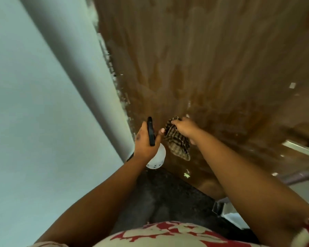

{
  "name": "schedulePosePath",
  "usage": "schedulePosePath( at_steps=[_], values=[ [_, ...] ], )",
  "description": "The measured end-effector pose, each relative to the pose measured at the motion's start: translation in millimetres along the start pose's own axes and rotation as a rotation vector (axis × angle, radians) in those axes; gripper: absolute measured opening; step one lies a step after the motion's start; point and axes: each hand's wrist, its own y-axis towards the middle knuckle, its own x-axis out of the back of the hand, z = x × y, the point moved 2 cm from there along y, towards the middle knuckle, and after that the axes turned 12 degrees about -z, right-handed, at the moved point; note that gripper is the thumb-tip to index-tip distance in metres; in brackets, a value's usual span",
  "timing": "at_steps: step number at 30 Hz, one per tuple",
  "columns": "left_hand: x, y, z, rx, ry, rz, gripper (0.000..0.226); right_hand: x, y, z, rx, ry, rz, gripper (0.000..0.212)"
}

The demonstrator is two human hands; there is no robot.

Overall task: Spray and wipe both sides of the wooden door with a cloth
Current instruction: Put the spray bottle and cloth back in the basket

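I note bare forearms (pixel 100 196), no sleeves below the elbow. Cream top (pixel 168 234) with red blotchy print. Pale polish on thumbnail (pixel 162 130).

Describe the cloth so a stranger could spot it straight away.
Start at the wooden door that fills the upper right. Low on its face, the right hand grips the cloth, a bunched brown checked rag hanging down. Its plaid pattern sets it apart from the white spray bottle that the left hand holds beside it.
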Motion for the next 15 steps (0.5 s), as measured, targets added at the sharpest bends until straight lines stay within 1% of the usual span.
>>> schedulePosePath(
  at_steps=[2, 5, 6, 7, 9, 10, 12, 15],
  values=[
    [28.2, -0.7, 21.5, 0.038, 0.014, -0.097, 0.043, -39.2, -1.4, 18.4, -0.035, 0.044, 0.128, 0.065],
    [69.7, -3.6, 50.8, 0.118, 0.062, -0.207, 0.043, -93.4, -15.1, 46.9, 0.033, -0.042, 0.293, 0.095],
    [85.8, -8.6, 62.5, 0.154, 0.074, -0.252, 0.045, -114.0, -25.3, 58.4, 0.086, -0.08, 0.349, 0.096],
    [97.2, -14.0, 70.5, 0.192, 0.09, -0.287, 0.048, -130.5, -31.7, 65.0, 0.132, -0.107, 0.384, 0.086],
    [126.0, -30.8, 86.3, 0.273, 0.142, -0.383, 0.052, -167.9, -50.5, 78.7, 0.234, -0.164, 0.455, 0.06],
    [137.5, -39.4, 92.8, 0.312, 0.169, -0.424, 0.054, -182.0, -60.0, 83.7, 0.283, -0.197, 0.486, 0.052],
    [165.4, -63.8, 104.3, 0.405, 0.221, -0.534, 0.058, -214.8, -86.3, 96.4, 0.398, -0.283, 0.574, 0.05],
    [202.5, -104.8, 113.3, 0.555, 0.279, -0.702, 0.065, -255.6, -132.1, 108.5, 0.522, -0.358, 0.71, 0.047]
  ],
)
